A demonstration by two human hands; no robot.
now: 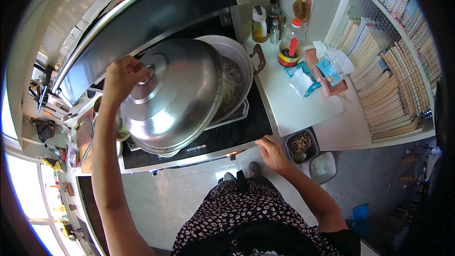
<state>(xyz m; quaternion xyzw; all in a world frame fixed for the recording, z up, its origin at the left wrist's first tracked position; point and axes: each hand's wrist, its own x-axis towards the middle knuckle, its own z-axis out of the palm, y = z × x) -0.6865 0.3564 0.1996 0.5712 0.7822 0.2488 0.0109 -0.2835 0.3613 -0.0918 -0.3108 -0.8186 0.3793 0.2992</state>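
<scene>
My left hand (126, 79) grips the knob of a large, shiny domed pot lid (175, 92), fingers closed round it. Tilted, the lid covers the left part of a wide metal pot (244, 61) on the black stove. Through the gap at the right, greyish contents (232, 83) show in the pot, blurred and hard to name. A reddish-brown side handle (259, 59) sticks out from the pot's right side. Near the front right corner of the stove, my right hand (272, 153) hangs with loosely curled fingers and no object visible in it.
On the right counter stand an oil jug (259, 24), a red-capped sauce bottle (290, 45) and tissue packs around a pink tray (327, 78). Below are a dark bin (301, 146) holding brown scraps and a pale bin (323, 167). A cutting board (85, 130) lies left.
</scene>
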